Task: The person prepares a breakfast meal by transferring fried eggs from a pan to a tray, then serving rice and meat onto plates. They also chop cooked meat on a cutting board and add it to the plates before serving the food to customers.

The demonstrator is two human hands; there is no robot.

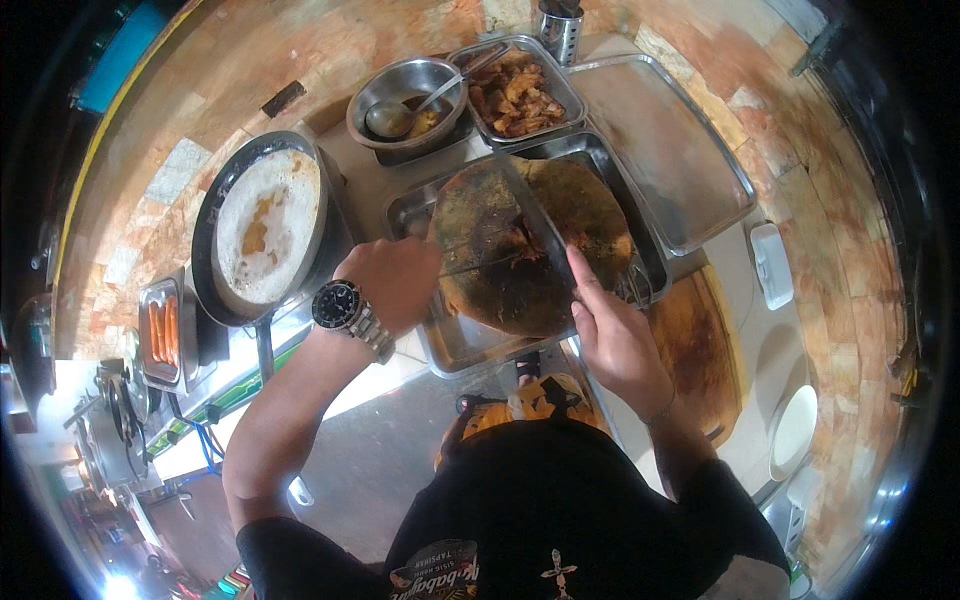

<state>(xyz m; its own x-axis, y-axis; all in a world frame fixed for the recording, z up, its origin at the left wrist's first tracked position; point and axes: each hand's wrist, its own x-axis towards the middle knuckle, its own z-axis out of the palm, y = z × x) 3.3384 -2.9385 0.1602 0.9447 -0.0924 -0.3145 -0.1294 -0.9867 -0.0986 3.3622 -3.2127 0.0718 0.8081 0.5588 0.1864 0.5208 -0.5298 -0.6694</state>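
My right hand (619, 337) grips a large knife (536, 210), its index finger laid along the blade. The blade reaches across a thick round wooden chopping block (480, 202). My left hand (394, 285), blurred and with a watch on its wrist, is closed in a fist at the block's left edge. From it a thin, blurred blade of what looks like a second knife (480, 265) extends over the wood; its handle is hidden in the fist. Small dark bits of chopped meat (525, 244) lie mid-block, partly behind the right-hand blade. Under the block is a metal tray (469, 358).
A frying pan (322, 195) with pale residue stands left, near a tray of sausages (163, 334). Behind are a metal bowl (364, 139) with a ladle (390, 118) and a tray of fried meat (517, 94). Rightward lie a flat tray (645, 142) and a wooden board (694, 345).
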